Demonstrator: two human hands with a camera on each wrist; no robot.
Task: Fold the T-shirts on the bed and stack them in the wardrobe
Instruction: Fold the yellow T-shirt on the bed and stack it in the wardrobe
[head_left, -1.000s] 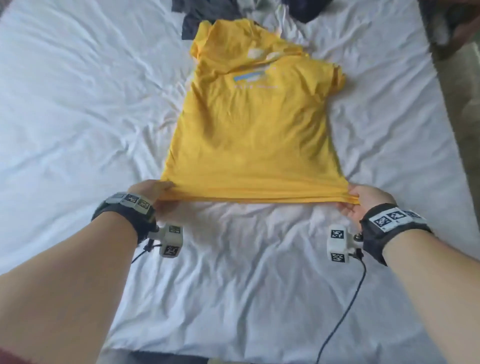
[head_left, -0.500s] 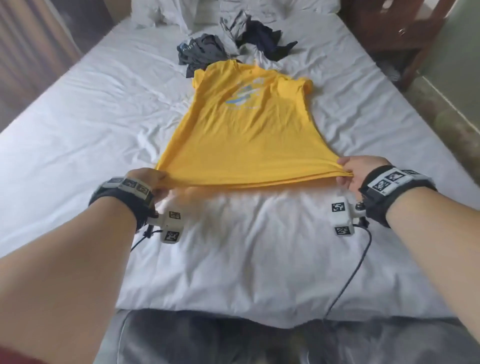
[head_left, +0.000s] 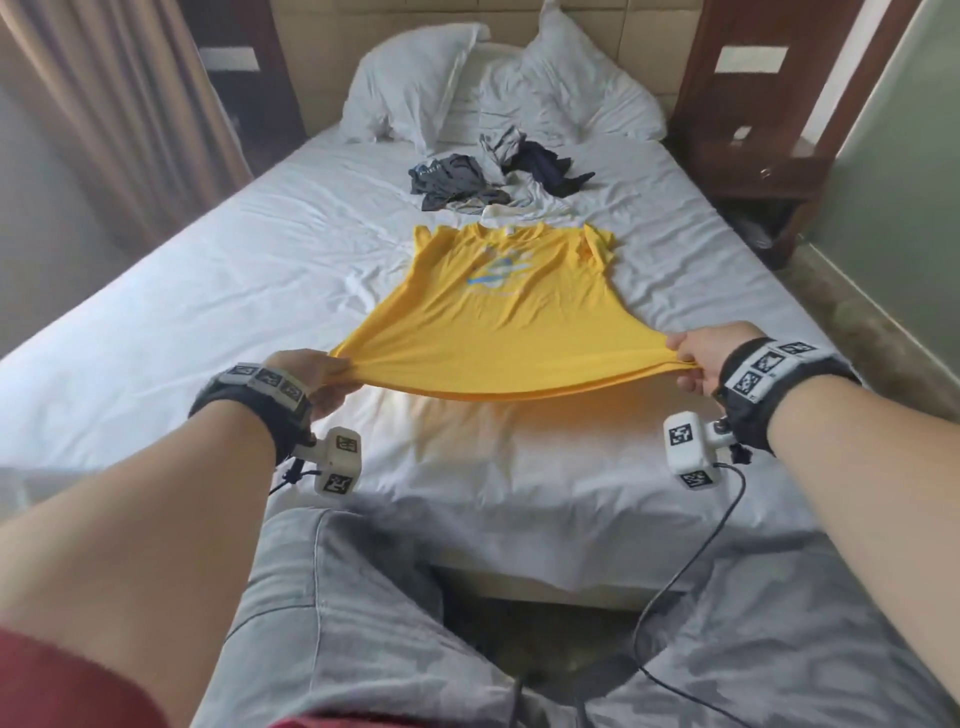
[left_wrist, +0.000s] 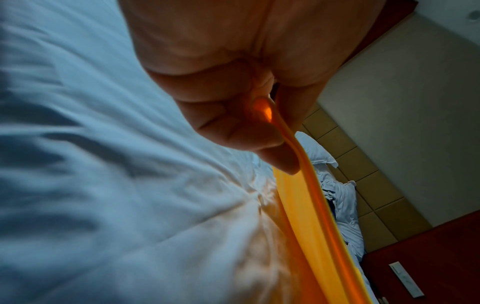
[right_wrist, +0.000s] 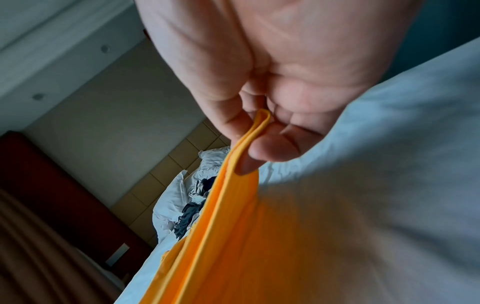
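A yellow T-shirt (head_left: 498, 317) with a blue and white chest print lies stretched along the white bed (head_left: 218, 291), collar toward the pillows. Its hem is lifted off the sheet and pulled taut. My left hand (head_left: 317, 371) pinches the left hem corner, and in the left wrist view the yellow T-shirt hem (left_wrist: 306, 201) runs out from between thumb and curled fingers of my left hand (left_wrist: 270, 127). My right hand (head_left: 691, 356) pinches the right hem corner; the right wrist view shows the folded yellow hem (right_wrist: 249, 144) clamped in my right hand (right_wrist: 259, 133).
A heap of dark and grey T-shirts (head_left: 493, 176) lies beyond the yellow one, below two white pillows (head_left: 498, 88). Dark wooden nightstands (head_left: 769, 171) flank the headboard, a curtain (head_left: 130, 104) hangs at left. My grey-trousered legs (head_left: 363, 597) stand at the bed's foot edge.
Both hands have drawn the hem back toward me and lifted it, sliding the shirt down the bed. The head view has risen, so the pillows and headboard now show.
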